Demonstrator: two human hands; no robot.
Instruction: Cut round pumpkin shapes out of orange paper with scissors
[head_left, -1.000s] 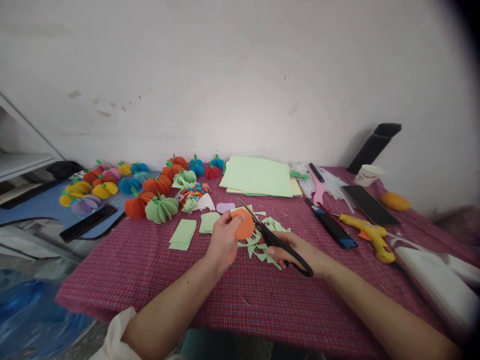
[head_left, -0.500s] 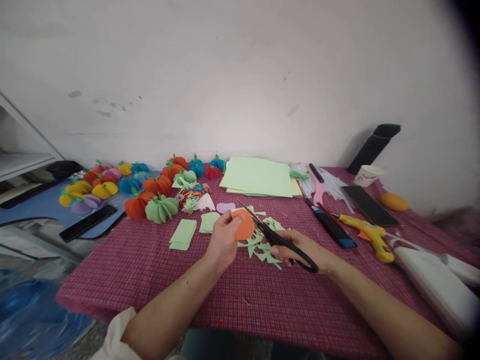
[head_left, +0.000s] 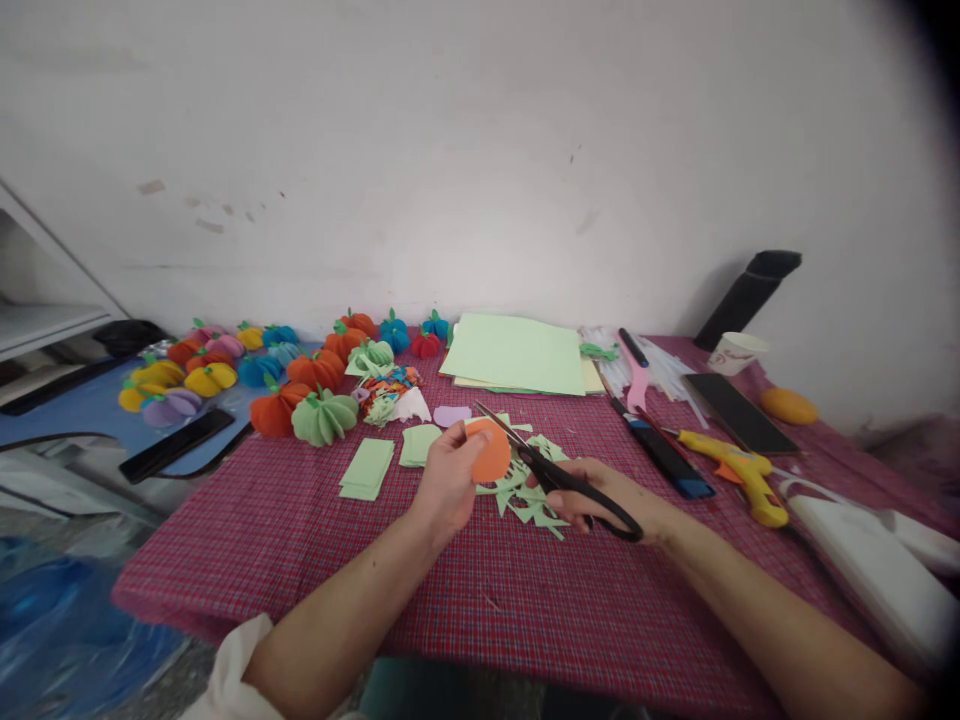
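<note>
Pinched between the thumb and fingers of my left hand (head_left: 448, 472) is a rounded piece of orange paper (head_left: 492, 458). My right hand (head_left: 596, 492) is wrapped round the black handles of a pair of scissors (head_left: 545, 467), whose blades point up and left along the orange paper's upper right edge. Light green paper scraps (head_left: 523, 492) lie under both hands. To the left of my left hand are a stack of green paper rectangles (head_left: 367, 468) and a stack of rounded green pieces (head_left: 418, 445). A small purple paper piece (head_left: 451, 415) lies behind the hands.
Large green sheets (head_left: 514, 355) lie at the back. Several colourful paper pumpkins (head_left: 315, 370) stand at the left beside a heap of scraps (head_left: 391, 388). At right are a yellow glue gun (head_left: 739, 470), a black cutter (head_left: 667, 455), a dark slab (head_left: 741, 412) and a paper cup (head_left: 738, 352).
My right hand and the scissors have shifted very slightly to the right. The left hand still holds the orange paper in nearly the same place.
</note>
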